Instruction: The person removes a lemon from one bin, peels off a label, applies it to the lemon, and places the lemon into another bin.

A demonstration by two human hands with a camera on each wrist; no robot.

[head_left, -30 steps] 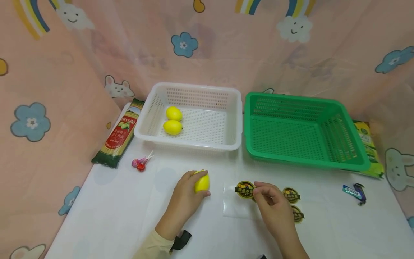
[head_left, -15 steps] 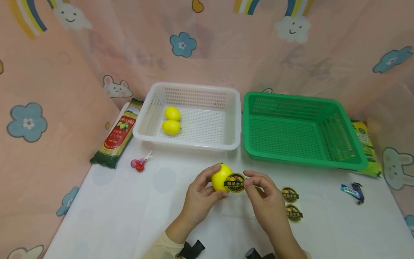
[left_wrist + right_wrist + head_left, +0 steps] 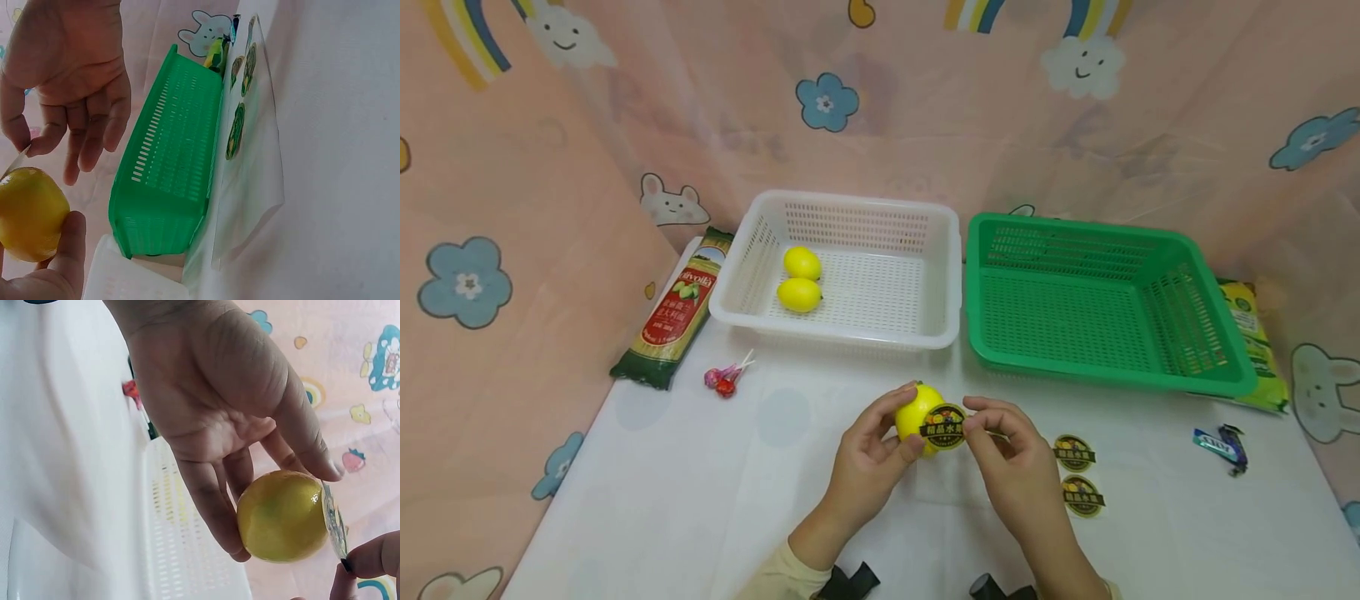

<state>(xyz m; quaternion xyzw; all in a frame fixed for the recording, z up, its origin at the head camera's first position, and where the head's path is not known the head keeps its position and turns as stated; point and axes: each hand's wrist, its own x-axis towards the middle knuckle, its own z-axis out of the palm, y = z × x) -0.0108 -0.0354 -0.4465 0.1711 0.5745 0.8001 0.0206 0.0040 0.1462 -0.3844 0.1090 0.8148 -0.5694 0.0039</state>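
Near the front middle of the table, my left hand (image 3: 868, 467) holds a yellow lemon (image 3: 912, 414) between thumb and fingers. A round black-and-gold fruit sticker (image 3: 943, 427) lies against the lemon's right side. My right hand (image 3: 1017, 467) pinches the sticker's right edge between thumb and index finger. In the right wrist view the sticker (image 3: 335, 522) appears nearly edge-on, touching the lemon (image 3: 282, 516) just below the left thumb. Beside my right hand lies a clear sheet with more such stickers (image 3: 1082, 497); the hand hides part of it.
A white basket (image 3: 880, 337) with two lemons (image 3: 799, 295) stands behind. To its right is a green basket (image 3: 1112, 379). Lollipops (image 3: 726, 381) and a pasta packet (image 3: 676, 308) lie left; small wrapped candies (image 3: 1223, 447) and a green-yellow packet (image 3: 1262, 358) lie right.
My left hand has brought the lemon rightward from the table toward my right hand. The sticker has come off the area over the clear sheet and now meets the lemon's side.
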